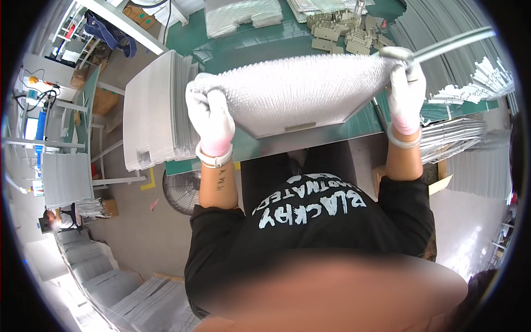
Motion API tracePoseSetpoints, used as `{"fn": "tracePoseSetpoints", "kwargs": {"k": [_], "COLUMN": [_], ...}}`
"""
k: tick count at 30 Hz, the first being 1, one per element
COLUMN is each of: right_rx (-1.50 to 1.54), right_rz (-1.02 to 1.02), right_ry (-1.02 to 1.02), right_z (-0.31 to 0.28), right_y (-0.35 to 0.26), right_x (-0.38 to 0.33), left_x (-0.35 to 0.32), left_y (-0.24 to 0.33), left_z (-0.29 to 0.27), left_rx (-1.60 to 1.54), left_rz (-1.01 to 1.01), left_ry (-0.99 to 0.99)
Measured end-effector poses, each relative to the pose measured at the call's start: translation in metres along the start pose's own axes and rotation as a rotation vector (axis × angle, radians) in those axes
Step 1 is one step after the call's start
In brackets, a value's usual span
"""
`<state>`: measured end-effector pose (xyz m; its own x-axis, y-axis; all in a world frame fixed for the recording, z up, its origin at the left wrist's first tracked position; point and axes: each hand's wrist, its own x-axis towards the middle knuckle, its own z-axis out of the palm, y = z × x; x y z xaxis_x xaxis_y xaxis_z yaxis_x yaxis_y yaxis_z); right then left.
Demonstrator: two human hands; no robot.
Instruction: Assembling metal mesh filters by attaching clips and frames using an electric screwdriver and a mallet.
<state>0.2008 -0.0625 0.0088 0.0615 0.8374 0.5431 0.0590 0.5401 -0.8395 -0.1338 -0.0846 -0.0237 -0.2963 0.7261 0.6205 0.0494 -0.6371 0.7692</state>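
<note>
A white, finely pleated panel (301,91) is held up above the front edge of the green table (249,52). My left hand (211,110), in a white glove, is closed on its left upper corner. At the opposite corner my right hand (406,91), gloved too, has its fingers closed round the panel's edge. A long pale strip (456,44) runs from beside my right hand toward the far right; whether the hand grips it as well is hidden. Low on the panel's near side is a small greyish rectangular piece (300,126).
Left of the panel stands a stack of pleated sheets (160,110). Beige plastic parts (354,33) lie at the back, near clear-wrapped sheets (243,14). Long grey strips (442,33) cover the table's right side. A floor fan (182,191) stands below the left table edge.
</note>
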Motion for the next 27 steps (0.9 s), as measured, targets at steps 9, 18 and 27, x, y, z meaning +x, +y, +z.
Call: {"fn": "tracePoseSetpoints", "kwargs": {"k": [9,18,27], "right_rx": [0.291,0.306,0.289], "right_rz": [-0.268,-0.288,-0.220], "right_ry": [-0.189,-0.369,-0.313], "right_z": [-0.012,-0.034,-0.032], "right_y": [-0.006,-0.016,-0.024], "right_x": [-0.053,-0.105,-0.103], "left_x": [-0.041,-0.087,-0.077], "left_y": [0.010,-0.027,-0.026], "left_z": [-0.028,-0.049,-0.043], "left_rx": [-0.367,0.745,0.873], "left_rz": [0.197,-0.137,-0.171], "left_ry": [-0.756,-1.193,-1.288]}}
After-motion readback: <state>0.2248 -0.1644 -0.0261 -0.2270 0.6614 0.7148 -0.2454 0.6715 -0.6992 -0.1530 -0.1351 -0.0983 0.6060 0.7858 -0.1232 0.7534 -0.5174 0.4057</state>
